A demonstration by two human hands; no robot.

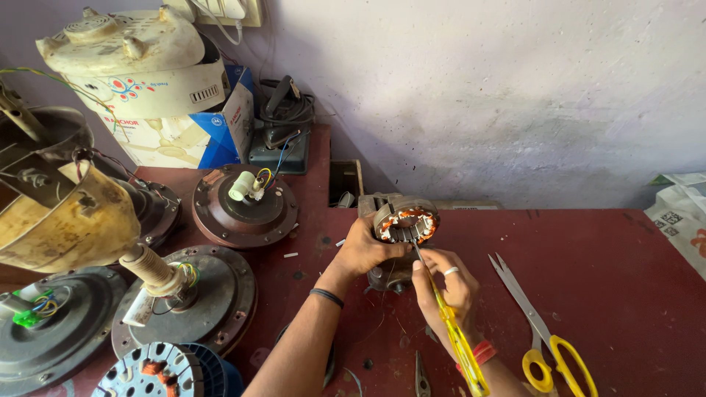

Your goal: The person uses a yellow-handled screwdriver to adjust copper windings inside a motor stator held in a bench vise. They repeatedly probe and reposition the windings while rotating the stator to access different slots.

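1. Along the left edge of the frame, several round fan motor housings [245, 208] lie on the red counter [603, 272].
2. Left of centre, the left hand [365, 248] has its grip clamped on a motor stator [406, 224] with orange windings, resting on the counter at mid-frame.
3. Just right of it, the right hand [443, 283] has its grip closed around a yellow-handled screwdriver [457, 340], tip touching the stator.
4. Lower right, yellow-handled scissors [540, 331] lie on the counter.

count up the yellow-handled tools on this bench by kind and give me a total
Screwdriver, held in the right hand: 1
Scissors, lying on the bench: 1
Total: 2
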